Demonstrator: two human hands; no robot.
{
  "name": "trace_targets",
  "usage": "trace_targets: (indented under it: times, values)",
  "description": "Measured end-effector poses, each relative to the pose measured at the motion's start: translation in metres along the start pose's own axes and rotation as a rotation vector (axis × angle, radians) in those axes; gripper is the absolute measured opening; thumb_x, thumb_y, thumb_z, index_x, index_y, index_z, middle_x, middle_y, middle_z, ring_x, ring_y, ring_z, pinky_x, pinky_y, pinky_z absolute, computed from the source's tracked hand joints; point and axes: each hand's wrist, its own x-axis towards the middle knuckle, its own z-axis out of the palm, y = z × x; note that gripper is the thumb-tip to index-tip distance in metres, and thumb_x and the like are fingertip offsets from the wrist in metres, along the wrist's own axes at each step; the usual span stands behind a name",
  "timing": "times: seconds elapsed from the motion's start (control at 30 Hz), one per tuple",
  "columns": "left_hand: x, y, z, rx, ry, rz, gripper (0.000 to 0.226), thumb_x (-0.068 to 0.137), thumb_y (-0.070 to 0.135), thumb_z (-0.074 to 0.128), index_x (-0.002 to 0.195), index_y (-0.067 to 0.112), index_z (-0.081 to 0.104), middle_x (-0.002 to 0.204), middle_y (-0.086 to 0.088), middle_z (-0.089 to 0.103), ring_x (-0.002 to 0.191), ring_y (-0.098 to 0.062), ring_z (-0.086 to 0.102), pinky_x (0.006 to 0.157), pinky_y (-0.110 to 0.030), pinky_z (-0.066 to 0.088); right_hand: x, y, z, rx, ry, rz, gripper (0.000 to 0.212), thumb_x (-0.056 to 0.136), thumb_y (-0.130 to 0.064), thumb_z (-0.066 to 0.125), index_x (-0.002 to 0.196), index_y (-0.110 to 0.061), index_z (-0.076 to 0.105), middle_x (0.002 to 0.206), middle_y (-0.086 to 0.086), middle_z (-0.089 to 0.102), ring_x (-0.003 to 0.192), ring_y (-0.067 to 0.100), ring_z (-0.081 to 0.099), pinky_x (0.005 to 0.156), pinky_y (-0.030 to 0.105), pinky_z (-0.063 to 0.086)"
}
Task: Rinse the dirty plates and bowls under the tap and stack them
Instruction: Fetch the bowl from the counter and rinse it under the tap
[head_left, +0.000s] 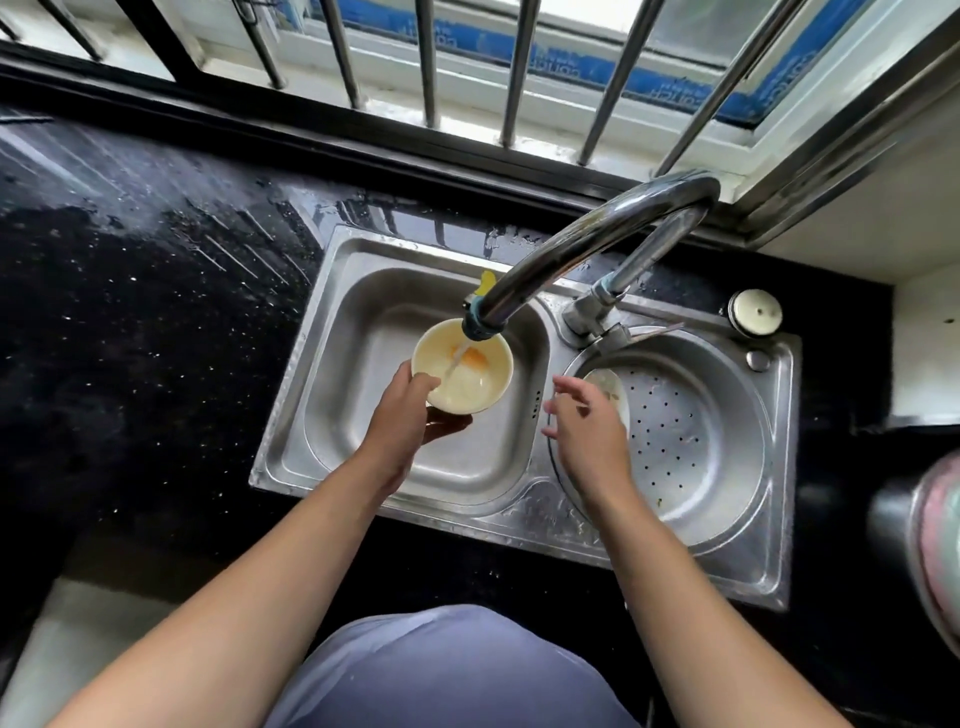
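Left hand (410, 400) holding cream bowl (462, 366) by its near rim, thumb over the edge, fingers underneath; bowl tilted toward the person, above the left basin (363, 322) of a steel double sink; tap (582, 244) spout directly over it, thin stream landing inside; orange residue on the bowl's inner wall next to where the stream hits, water pooling in the lower part.

Right hand (582, 415) empty, fingers spread loosely, palm turned left; sits over the divider between the basins, near the bowl but not touching it.

Right basin has a round perforated strainer tray (691, 415); second pale dish (610, 389) lies in it at the left side, partly hidden behind the right hand, specks of dirt on it; plate or bowl, can't tell.

Black speckled table (130, 312) around the sink, wet streaks on the left part; barred window (431, 62) behind.
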Motion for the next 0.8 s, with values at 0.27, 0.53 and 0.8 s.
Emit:
trace_targets:
  times: [0.27,0.53,0.8]
  values:
    - [-0.002,0.005,-0.004,0.05,-0.028,0.015,0.03,0.089,0.029,0.051,0.117,0.026,0.064,0.121,-0.02,0.065,0.092,-0.036,0.078,0.08,-0.046,0.066,-0.016,-0.024,0.033,-0.065,-0.193,-0.095,0.042,0.088,-0.032,0.053,0.127,-0.046,0.062,0.117,-0.015,0.074,0.087,0.008,0.074,0.09,0.049,0.061]
    - [-0.002,0.007,-0.013,0.094,-0.009,0.001,0.029,0.087,0.035,0.055,0.113,0.025,0.063,0.117,-0.019,0.066,0.089,-0.037,0.079,0.074,-0.041,0.065,-0.019,-0.026,0.04,-0.061,-0.176,-0.087,0.038,0.092,-0.021,0.055,0.124,-0.039,0.064,0.108,-0.014,0.075,0.086,0.014,0.075,0.088,0.047,0.062]
    - [-0.006,0.007,-0.018,0.127,-0.029,0.025,0.06,0.077,0.052,0.072,0.128,0.023,0.059,0.104,-0.014,0.073,0.081,-0.032,0.079,0.071,-0.036,0.064,-0.017,-0.025,0.048,-0.047,-0.192,-0.026,0.045,0.094,-0.022,0.052,0.138,-0.03,0.057,0.115,0.0,0.074,0.1,0.019,0.073,0.087,0.042,0.063]
